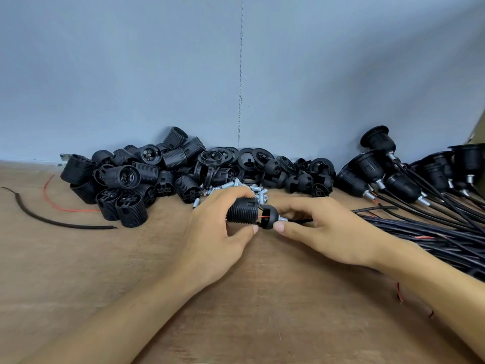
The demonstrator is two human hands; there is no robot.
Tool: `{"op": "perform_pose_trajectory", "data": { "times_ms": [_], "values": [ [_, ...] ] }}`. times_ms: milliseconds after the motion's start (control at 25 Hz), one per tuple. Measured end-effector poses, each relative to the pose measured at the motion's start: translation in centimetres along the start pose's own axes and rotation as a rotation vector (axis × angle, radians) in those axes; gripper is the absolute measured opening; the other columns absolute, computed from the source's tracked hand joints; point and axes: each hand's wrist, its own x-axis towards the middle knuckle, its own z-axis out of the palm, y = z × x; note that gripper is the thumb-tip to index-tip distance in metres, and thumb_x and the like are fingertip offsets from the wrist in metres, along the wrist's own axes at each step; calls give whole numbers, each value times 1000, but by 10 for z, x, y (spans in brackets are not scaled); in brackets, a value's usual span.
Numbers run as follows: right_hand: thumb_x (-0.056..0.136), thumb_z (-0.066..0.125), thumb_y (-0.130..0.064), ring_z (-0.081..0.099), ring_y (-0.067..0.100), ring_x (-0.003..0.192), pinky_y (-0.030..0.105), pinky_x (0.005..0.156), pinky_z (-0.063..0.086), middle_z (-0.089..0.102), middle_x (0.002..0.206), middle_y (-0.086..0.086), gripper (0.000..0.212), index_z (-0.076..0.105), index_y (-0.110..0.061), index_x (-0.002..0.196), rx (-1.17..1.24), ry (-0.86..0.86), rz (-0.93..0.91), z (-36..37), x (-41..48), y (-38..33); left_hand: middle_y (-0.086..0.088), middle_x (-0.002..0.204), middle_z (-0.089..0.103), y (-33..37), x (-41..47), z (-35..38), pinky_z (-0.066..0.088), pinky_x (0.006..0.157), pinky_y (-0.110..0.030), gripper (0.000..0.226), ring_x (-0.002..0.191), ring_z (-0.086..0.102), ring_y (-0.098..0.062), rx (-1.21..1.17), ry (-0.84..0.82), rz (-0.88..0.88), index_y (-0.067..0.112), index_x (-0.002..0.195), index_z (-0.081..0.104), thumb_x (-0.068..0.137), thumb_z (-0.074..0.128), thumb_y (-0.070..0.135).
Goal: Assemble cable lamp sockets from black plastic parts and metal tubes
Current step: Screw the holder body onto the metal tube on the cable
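My left hand grips a black ribbed socket body lying sideways above the wooden table. My right hand pinches a rounded black cap with a short metal tube and a black cable leaving it to the right. A small gap separates cap and body, and a red wire runs across it. Loose metal tubes lie just behind my hands.
A pile of ribbed socket bodies sits at the back left, rings and caps in the middle. Assembled sockets with cables lie at the right. Loose black and red wires rest at the left. A blue wall stands behind.
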Motion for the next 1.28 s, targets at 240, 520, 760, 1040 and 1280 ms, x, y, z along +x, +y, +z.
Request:
{"op": "perform_pose_trajectory", "data": {
  "times_ms": [240, 520, 760, 1040, 1280],
  "values": [
    [91, 72, -33, 65, -1, 94, 20, 80, 51, 72, 93, -20, 15, 74, -30, 105, 13, 208, -15, 10, -3, 0, 22, 115, 67, -1, 1, 1, 53, 95, -34, 53, 110, 61, 1, -51, 25, 5, 36, 125, 68, 76, 83, 23],
    [94, 65, -39, 65, 10, 85, 30, 74, 50, 72, 90, -8, 18, 72, -24, 101, -47, 241, -73, 19, -5, 0, 23, 114, 51, 2, -2, 1, 32, 86, 0, 61, 110, 48, 9, 62, -150, -21, 52, 121, 53, 65, 75, 62],
    [91, 72, -34, 58, 9, 75, 15, 63, 41, 64, 74, -9, 12, 70, -23, 86, -77, 281, -121, 26, -7, -6, 18, 107, 49, 4, -2, 0, 35, 82, -2, 55, 104, 49, 7, 58, -197, -23, 47, 107, 55, 61, 71, 71],
    [91, 71, -39, 63, 8, 79, 27, 72, 48, 70, 81, -13, 9, 70, -31, 88, 21, 289, -71, 32, -8, -10, 23, 100, 47, 3, -4, 3, 35, 76, -5, 34, 97, 48, 5, 54, -177, -19, 52, 95, 46, 64, 58, 62],
    [90, 70, -39, 65, 8, 82, 28, 73, 49, 71, 85, -15, 4, 71, -36, 92, 56, 331, -79, 35, -8, -14, 23, 100, 50, 5, -4, 4, 41, 76, -15, 39, 97, 52, 0, 6, -119, -58, 52, 101, 46, 63, 56, 60]
  ]
}}
